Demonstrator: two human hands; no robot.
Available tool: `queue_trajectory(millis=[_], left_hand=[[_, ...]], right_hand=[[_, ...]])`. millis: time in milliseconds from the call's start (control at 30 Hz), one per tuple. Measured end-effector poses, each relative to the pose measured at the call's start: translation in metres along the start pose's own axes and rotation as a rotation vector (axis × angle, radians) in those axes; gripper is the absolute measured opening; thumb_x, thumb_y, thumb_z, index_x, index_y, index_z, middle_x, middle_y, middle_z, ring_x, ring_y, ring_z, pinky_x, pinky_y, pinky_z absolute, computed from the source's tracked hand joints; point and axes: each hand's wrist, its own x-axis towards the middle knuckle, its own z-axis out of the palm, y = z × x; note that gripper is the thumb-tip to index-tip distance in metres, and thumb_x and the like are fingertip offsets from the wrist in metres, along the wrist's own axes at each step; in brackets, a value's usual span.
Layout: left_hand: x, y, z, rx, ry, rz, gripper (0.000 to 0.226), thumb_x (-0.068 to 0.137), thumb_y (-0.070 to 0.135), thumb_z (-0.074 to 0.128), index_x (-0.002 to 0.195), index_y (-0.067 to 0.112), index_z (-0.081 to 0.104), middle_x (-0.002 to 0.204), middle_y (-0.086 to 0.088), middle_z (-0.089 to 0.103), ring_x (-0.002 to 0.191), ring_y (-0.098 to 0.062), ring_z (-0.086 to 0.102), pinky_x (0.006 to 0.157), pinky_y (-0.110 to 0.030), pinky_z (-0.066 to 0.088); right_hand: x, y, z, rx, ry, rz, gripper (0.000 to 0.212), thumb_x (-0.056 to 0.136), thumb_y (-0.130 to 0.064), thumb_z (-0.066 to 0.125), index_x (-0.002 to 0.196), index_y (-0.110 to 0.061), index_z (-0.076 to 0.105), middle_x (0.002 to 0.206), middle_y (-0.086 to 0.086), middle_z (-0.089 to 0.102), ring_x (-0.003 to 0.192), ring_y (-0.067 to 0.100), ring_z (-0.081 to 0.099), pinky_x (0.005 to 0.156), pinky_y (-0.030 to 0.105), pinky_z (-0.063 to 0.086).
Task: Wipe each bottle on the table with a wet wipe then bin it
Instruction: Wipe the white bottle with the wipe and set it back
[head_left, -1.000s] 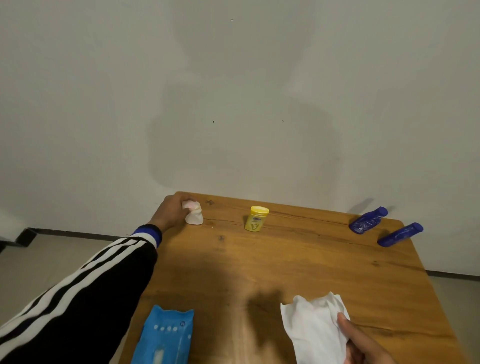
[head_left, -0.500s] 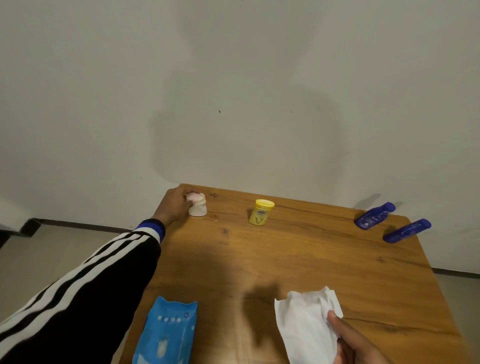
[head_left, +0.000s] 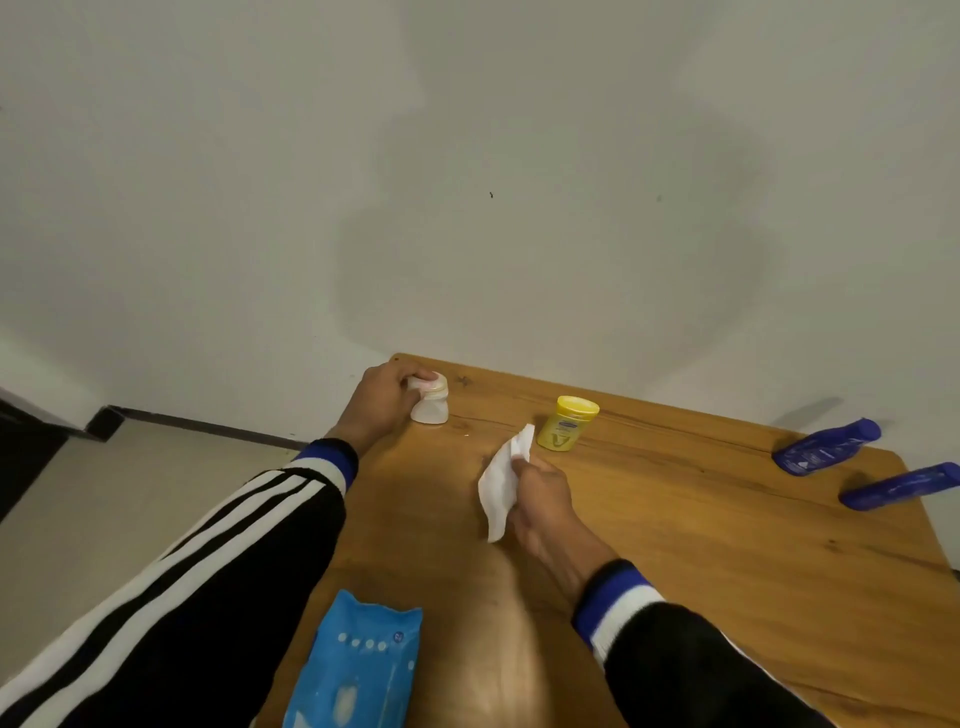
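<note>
A small white bottle (head_left: 432, 408) with a pinkish cap stands at the far left corner of the wooden table (head_left: 701, 530). My left hand (head_left: 376, 405) grips it from the left, fingers curled over the cap. My right hand (head_left: 540, 506) holds a white wet wipe (head_left: 501, 480) above the table's middle, the wipe hanging and pointing toward the far side. A yellow jar (head_left: 566, 423) stands just beyond the wipe. Two blue bottles (head_left: 826, 447) (head_left: 901, 486) lie on their sides at the far right.
A blue pack of wet wipes (head_left: 356, 670) lies at the table's near left edge. A white wall rises right behind the table. Pale floor with a dark skirting shows to the left. No bin is in view.
My right hand has lifted the wipe from the near right of the table and carried it forward and left, close to the yellow jar. My left hand stays on the white bottle.
</note>
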Motion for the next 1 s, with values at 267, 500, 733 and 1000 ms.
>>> queue_trajectory(millis=[267,500,733,1000], left_hand=[[-0.006,-0.012,0.007,-0.041,0.044,0.048,0.021,0.097,0.015,0.059,0.114,0.019,0.072,0.112,0.011,0.064,0.098,-0.001,0.058,0.084,-0.007,0.045],[0.0,-0.019,0.01,-0.02,0.08,0.113,0.023,0.097,0.016,0.06,0.116,0.017,0.072,0.119,0.004,0.069,0.098,0.003,0.059,0.082,-0.001,0.042],[0.0,-0.022,0.011,-0.028,0.1,0.142,0.023,0.096,0.013,0.061,0.117,0.017,0.072,0.116,0.009,0.067,0.094,0.02,0.055,0.082,0.002,0.042],[-0.002,-0.017,0.01,-0.051,0.082,0.123,0.023,0.096,0.013,0.061,0.116,0.017,0.072,0.12,0.005,0.069,0.104,-0.002,0.061,0.087,-0.004,0.046]], right_hand=[[0.093,-0.002,0.041,-0.769,0.13,-0.677,0.043,0.103,-0.012,0.039,0.145,-0.012,0.045,0.147,0.008,0.049,0.132,0.024,0.048,0.11,0.035,0.041],[0.155,0.014,0.058,-1.426,-0.064,-0.796,0.051,0.1,-0.011,0.038,0.151,-0.007,0.03,0.161,0.014,0.024,0.15,0.03,0.018,0.122,0.046,0.018],[0.148,0.047,0.058,-1.438,-0.121,-0.881,0.054,0.104,-0.016,0.031,0.155,-0.008,0.018,0.164,0.011,0.016,0.152,0.026,0.009,0.124,0.041,0.009],[0.119,0.081,0.053,-1.306,-0.16,-0.977,0.052,0.103,-0.008,0.036,0.153,0.0,0.024,0.161,0.018,0.021,0.151,0.031,0.013,0.122,0.034,0.0]])
